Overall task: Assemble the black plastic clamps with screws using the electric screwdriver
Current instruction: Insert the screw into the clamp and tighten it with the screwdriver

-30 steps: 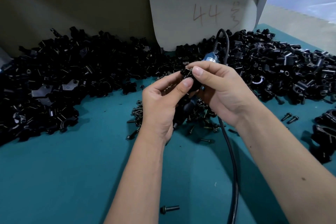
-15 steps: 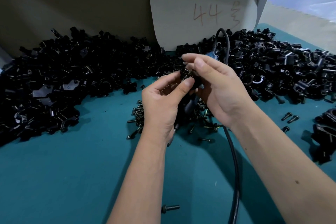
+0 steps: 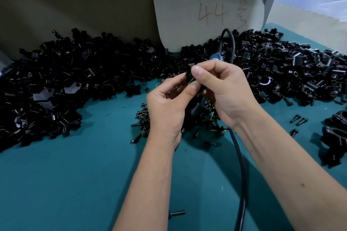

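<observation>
Hands meet mid-frame above the teal desk (image 3: pixel 75 184): left hand (image 3: pixel 165 107) and right hand (image 3: pixel 225 90) both pinch one small black clamp (image 3: pixel 189 76) between thumb and fingers. Looks like a screw is in it, too dark to confirm. Electric screwdriver (image 3: pixel 216 56) sits behind the right hand, cable (image 3: pixel 242 184) trailing toward camera. Loose screws (image 3: pixel 142 118) lie below the hands; clamp pile (image 3: pixel 75 80) behind.
</observation>
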Demonstrator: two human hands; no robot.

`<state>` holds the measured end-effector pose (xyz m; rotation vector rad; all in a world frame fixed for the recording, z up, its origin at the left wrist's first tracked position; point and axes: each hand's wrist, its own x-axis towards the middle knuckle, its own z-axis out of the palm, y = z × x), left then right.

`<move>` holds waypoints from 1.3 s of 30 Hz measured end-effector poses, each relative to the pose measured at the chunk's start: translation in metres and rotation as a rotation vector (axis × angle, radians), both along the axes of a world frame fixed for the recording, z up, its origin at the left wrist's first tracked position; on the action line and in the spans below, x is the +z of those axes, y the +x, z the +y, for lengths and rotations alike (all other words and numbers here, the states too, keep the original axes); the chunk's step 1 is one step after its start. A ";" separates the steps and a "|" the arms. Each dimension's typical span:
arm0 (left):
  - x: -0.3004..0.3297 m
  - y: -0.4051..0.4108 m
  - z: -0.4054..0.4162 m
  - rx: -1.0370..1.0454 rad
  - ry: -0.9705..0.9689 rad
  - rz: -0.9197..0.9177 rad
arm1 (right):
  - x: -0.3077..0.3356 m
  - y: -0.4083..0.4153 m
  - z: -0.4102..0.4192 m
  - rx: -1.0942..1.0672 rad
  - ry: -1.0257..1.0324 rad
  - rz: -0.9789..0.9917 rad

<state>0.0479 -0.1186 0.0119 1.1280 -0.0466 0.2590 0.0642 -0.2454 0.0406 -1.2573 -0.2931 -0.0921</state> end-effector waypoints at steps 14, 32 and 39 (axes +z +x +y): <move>-0.002 0.002 0.002 0.085 0.222 -0.162 | -0.003 -0.001 0.004 -0.151 -0.034 0.055; -0.001 0.002 0.003 0.112 0.280 -0.150 | 0.001 -0.001 0.006 -0.236 -0.138 0.038; 0.003 0.006 0.008 0.140 -0.096 0.137 | 0.036 -0.001 -0.031 0.083 -0.957 -0.160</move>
